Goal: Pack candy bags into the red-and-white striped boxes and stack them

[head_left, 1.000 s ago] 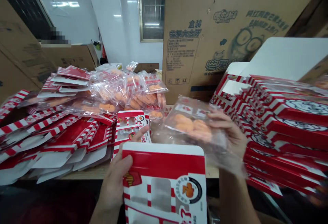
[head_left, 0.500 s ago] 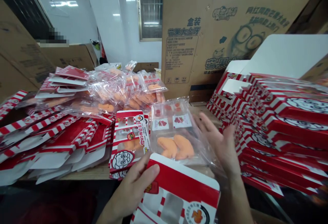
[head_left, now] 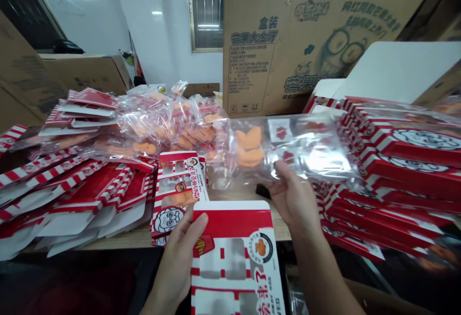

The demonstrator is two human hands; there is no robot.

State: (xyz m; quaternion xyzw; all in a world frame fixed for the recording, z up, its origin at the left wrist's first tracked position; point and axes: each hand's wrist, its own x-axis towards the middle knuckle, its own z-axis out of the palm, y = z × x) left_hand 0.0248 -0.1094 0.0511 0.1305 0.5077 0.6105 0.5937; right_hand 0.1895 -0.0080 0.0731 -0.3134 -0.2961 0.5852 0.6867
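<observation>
My left hand [head_left: 176, 262] grips a flat red-and-white cardboard box [head_left: 234, 252] at its left edge, low in the view, with its windows facing up. My right hand [head_left: 293, 199] holds a transparent plastic pack [head_left: 288, 149] by its lower edge, lifted above the table and lying sideways. Orange sweets [head_left: 249, 147] and small printed cards show through the plastic. Next to my left hand, a second red-and-white box [head_left: 176, 195] with a cartoon face lies on the table, partly covered by the held box.
Loose flat boxes [head_left: 90, 185] lie on the wooden table [head_left: 277, 221] at left, with a heap of plastic packs [head_left: 169, 127] behind them. A tall stack of red boxes [head_left: 406, 171] stands at right. Large cardboard cartons [head_left: 288, 41] rise behind the table.
My right hand has turned the plastic pack sideways and raised it. The box in my left hand has swung from tilted to nearly upright, and the second box on the table now shows less.
</observation>
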